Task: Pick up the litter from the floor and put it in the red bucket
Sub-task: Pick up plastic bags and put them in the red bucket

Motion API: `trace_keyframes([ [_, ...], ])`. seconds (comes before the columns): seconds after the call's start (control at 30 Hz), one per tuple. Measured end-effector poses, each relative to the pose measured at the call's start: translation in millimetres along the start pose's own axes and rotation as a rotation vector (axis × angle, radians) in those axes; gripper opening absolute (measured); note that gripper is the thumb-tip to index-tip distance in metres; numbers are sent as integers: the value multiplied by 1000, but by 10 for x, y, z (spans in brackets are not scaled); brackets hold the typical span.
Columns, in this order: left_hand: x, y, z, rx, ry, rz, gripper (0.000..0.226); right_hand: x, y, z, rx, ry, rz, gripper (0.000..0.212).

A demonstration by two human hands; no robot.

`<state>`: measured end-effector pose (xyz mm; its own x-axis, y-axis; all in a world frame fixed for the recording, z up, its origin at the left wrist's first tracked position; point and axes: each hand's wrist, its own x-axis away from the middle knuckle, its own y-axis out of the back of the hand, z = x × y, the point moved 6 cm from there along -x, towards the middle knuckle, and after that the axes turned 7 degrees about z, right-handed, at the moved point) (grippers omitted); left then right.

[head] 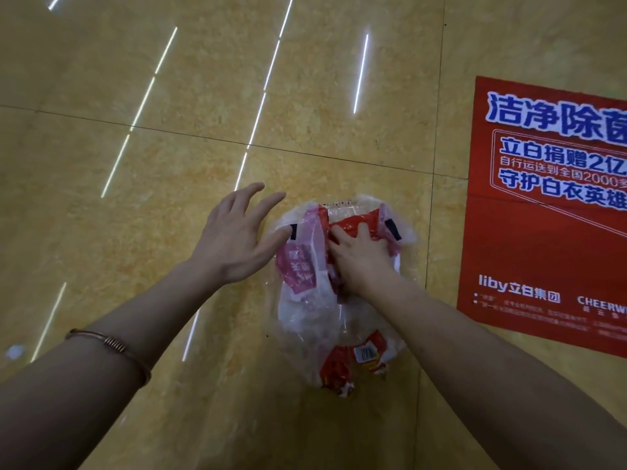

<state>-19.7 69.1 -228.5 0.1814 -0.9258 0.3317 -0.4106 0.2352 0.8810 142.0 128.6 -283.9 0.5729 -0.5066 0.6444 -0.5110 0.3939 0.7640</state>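
**Item:** litter bag (305, 320), crumpled clear plastic with red and pink print, lying flat on the yellow tile floor (135, 164).

**Grip:** your right hand (361, 256) is on the bag's upper half, fingers curled into the red patch and gripping it. The rest of the bag trails toward 6 o'clock.

**Other hand:** your left hand (234, 239) is at 9 o'clock of the bag, fingers spread and holding nothing. Contact with the rim cannot be told.

**Nearby:** red printed sheet (543, 232) at 3 o'clock.

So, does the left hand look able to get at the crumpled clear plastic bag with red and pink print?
Probably yes. The left hand is open at the left edge of the crumpled clear plastic bag, with nothing between; the right hand sits on its middle, leaving that side free.
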Motion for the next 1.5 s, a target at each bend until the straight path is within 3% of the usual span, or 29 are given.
trace_keyframes([
  [0.2, 55, 92, -28, 10, -15, -18, 77, 62, -86, -32, -110, 35, -64, 54],
  [0.37, 132, 191, -93, 5, -20, -31, 78, 167, -167, -7, -133, 54, -105, 45],
  [0.67, 239, 395, -211, -44, -45, -62, 76, 529, -146, 11, -80, 155, -12, 41],
  [0.83, 323, 698, -322, -79, -50, -50, 76, 683, 200, -104, -129, 153, -91, 31],
  [1.17, 1047, 2450, -1165, -54, -87, -28, 75, 2043, 2173, -725, -124, 49, -276, 35],
  [1.33, 1372, 3732, -1802, -12, -120, -66, 72, 2920, 3293, -918, -83, 36, -340, 23],
  [1.5, 1730, 5232, -2551, -91, -162, -133, 73, 3977, 4671, -1321, -29, -32, -434, 32],
])
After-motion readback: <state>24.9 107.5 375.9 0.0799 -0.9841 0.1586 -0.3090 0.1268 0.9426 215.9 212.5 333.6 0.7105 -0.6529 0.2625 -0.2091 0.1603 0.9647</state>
